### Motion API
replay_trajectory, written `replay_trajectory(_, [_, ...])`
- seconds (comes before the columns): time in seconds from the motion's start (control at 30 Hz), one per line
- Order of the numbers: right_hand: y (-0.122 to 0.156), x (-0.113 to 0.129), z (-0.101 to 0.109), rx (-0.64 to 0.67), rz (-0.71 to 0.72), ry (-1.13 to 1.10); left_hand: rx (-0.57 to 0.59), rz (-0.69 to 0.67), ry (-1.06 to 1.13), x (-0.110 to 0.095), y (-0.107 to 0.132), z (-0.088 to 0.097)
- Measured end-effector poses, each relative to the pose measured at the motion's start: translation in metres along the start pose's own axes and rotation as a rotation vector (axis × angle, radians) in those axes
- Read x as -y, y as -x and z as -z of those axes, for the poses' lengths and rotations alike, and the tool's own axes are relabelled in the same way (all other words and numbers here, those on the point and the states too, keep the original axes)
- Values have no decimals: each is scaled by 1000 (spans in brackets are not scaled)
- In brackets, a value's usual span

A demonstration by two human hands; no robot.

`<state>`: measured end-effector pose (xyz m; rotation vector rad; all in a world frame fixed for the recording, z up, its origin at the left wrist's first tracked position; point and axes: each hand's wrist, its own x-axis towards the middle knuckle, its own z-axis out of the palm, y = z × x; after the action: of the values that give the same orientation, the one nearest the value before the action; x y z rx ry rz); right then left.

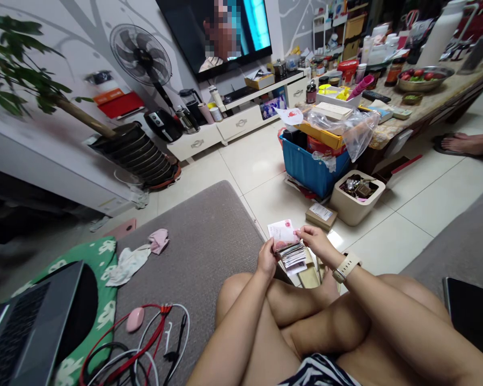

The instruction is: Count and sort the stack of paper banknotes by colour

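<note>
My left hand (266, 260) grips a thick stack of banknotes (292, 254) from the left side, fingers wrapped round it. My right hand (314, 239), with a pale watch (346, 266) on its wrist, pinches the top pink note (282, 232), which stands lifted off the stack. Both hands are held in front of my crossed bare legs, above the edge of the grey sofa seat (201, 246).
On the tiled floor ahead stand a blue bin (306, 170) full of boxes and bags, a beige bin (356, 201) and a small cardboard box (321, 215). A laptop (28, 329), pink mouse (135, 319) and cables (145, 348) lie at my left. Someone's sandalled foot (461, 143) shows at far right.
</note>
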<state>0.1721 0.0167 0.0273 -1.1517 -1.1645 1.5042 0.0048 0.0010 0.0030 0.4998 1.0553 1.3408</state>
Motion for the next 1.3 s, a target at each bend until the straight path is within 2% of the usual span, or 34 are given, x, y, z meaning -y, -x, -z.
replay_trajectory(0.3, [2, 7, -2, -25, 9, -64, -19, -8, -7, 2, -2, 3])
replay_trajectory(0.57, [1, 4, 0, -23, 30, -55, 13, -4, -41, -1, 2, -1])
replay_trajectory(0.83, [3, 7, -1, 63, 1, -100, -2, -14, -72, -3, 3, 1])
replay_trajectory(1.03, [1, 3, 0, -42, 19, -66, -5, -17, -71, -3, 3, 0])
replay_trajectory(1.17, [-3, -5, 2, -132, 20, -43, 45, 20, -76, -5, 7, -3])
replay_trajectory(1.3, [-3, -4, 2, -105, -2, -18, 84, 25, -96, -5, 9, -3])
